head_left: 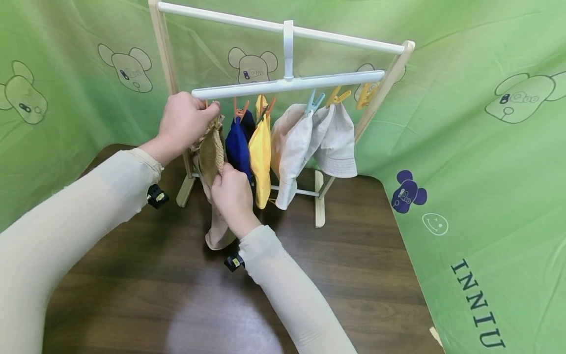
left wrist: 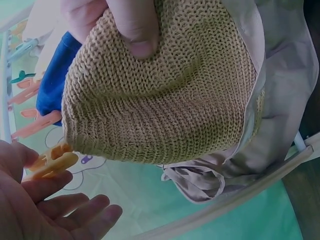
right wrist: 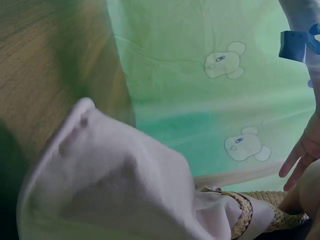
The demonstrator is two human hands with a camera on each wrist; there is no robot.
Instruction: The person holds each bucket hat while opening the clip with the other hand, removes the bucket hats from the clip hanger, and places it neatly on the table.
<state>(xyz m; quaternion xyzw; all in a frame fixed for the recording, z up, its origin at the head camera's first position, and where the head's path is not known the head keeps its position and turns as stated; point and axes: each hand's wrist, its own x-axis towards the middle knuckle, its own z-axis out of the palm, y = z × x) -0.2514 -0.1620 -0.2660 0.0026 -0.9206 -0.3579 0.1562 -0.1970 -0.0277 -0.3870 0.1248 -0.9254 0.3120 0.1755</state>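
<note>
Green backdrop [head_left: 468,39], left fingers [left wrist: 51,186] pinching clothespin [left wrist: 61,164] — right fingers [left wrist: 137,25] lower, gripping hat [left wrist: 165,105]

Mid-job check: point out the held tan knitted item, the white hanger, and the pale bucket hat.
Tan knitted item [left wrist: 170,100]: left wrist view, middle of its knit.
White hanger [head_left: 288,85]: head view, bar below its hook.
Pale bucket hat [head_left: 337,140]: head view, crown above its brim.

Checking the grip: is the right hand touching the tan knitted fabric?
Touching: left wrist view shows the right hand gripping the knitted fabric, thumb against its weave.
</note>
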